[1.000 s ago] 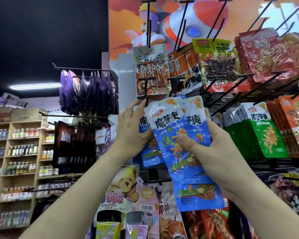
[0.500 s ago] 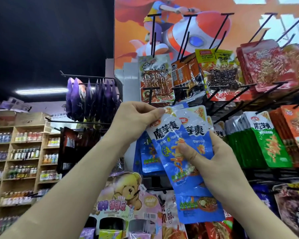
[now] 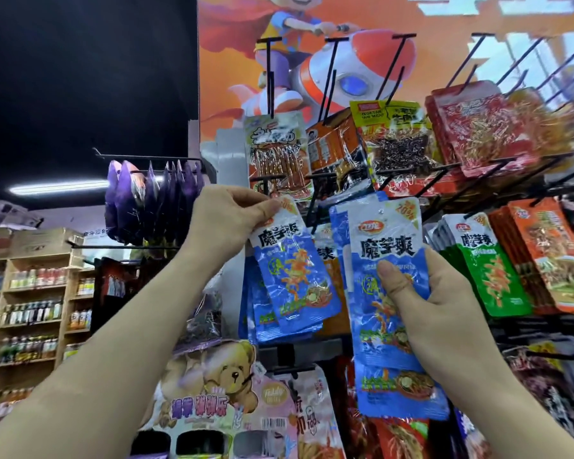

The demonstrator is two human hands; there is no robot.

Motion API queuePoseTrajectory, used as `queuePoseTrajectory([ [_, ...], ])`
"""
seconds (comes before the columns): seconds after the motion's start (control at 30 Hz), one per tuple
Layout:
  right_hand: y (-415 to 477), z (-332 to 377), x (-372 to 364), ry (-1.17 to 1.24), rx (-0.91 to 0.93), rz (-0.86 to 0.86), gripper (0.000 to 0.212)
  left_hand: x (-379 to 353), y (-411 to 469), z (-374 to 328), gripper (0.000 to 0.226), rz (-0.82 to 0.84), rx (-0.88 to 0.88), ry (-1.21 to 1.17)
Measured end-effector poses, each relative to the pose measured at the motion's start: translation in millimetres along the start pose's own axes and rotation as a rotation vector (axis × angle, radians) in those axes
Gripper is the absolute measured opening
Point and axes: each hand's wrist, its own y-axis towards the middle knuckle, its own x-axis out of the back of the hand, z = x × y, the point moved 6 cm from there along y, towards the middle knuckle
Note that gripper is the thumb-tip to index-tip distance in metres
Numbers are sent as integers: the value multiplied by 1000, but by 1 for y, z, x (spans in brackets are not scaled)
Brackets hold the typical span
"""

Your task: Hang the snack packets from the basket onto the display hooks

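Note:
My left hand [image 3: 227,223] pinches the top corner of one blue snack packet [image 3: 295,276], held just under a black display hook [image 3: 266,176]. More blue packets of the same kind [image 3: 257,313] hang behind it. My right hand [image 3: 441,299] grips a small stack of blue packets [image 3: 383,246], thumb across the front, to the right of the single one. The basket is out of view.
Rows of black hooks carry orange [image 3: 279,157], yellow [image 3: 395,140], red [image 3: 478,127] and green packets [image 3: 487,270]. Purple packets [image 3: 146,200] hang at left. A bear display box [image 3: 219,385] stands below. Drink shelves [image 3: 30,309] fill the far left.
My left hand has pulled one blue packet off the stack and carried it up and left toward a hook. My right hand has moved right with the remaining packets.

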Motion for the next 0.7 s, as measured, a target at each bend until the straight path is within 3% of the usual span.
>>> queuePoseTrajectory([
  [0.17, -1, 10, -4, 29, 80, 19, 76, -3, 9, 4, 9, 101, 98, 10],
  [0.27, -1, 14, -9, 91, 61, 68, 44, -1, 12, 4, 11, 152, 118, 31],
  [0.4, 1, 16, -13, 205, 11, 114, 32, -1, 13, -1, 12, 241, 94, 98],
  [0.53, 2, 15, -16, 230, -20, 141, 47, -3, 18, 3, 16, 252, 191, 39],
  [0.7, 2, 3, -23, 150, -80, 155, 101, -7, 11, 26, 17, 177, 409, -225],
])
